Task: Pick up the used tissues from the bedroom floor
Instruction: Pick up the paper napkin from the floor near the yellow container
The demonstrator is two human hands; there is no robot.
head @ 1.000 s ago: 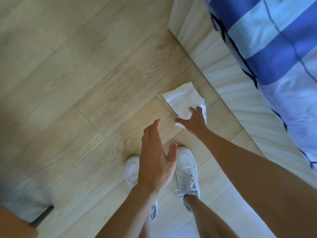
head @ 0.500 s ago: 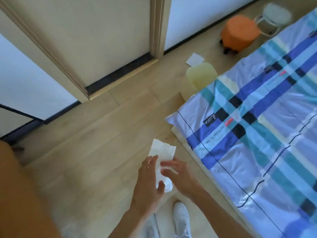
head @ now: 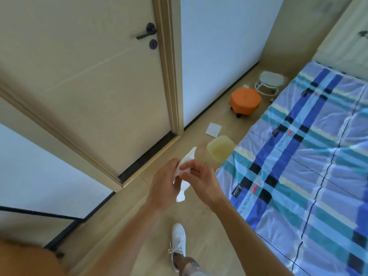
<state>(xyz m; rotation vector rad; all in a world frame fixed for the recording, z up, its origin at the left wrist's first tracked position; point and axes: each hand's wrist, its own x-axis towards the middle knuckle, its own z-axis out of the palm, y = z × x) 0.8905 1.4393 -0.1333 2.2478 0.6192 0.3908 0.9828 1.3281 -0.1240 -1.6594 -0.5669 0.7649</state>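
Note:
A white tissue point(head: 184, 176) is held in front of me, well above the floor, pinched between both hands. My left hand point(head: 164, 186) grips its left side and my right hand point(head: 201, 181) pinches its upper part; its lower end hangs free. A second white tissue point(head: 213, 129) lies flat on the wooden floor near the door frame. A third small white tissue point(head: 245, 86) lies further back by the wall.
A bed with a blue plaid cover point(head: 310, 166) fills the right side. A pale yellow bin point(head: 220, 148) stands at its corner, with an orange stool point(head: 245, 101) and a white stool point(head: 268, 83) beyond. A closed door point(head: 89, 76) is on the left. My white shoe point(head: 178, 244) is below.
My right hand lifted the tissue off the floor, my left hand joined it, and I straightened up. The view rose from the floor to the door and the far stools.

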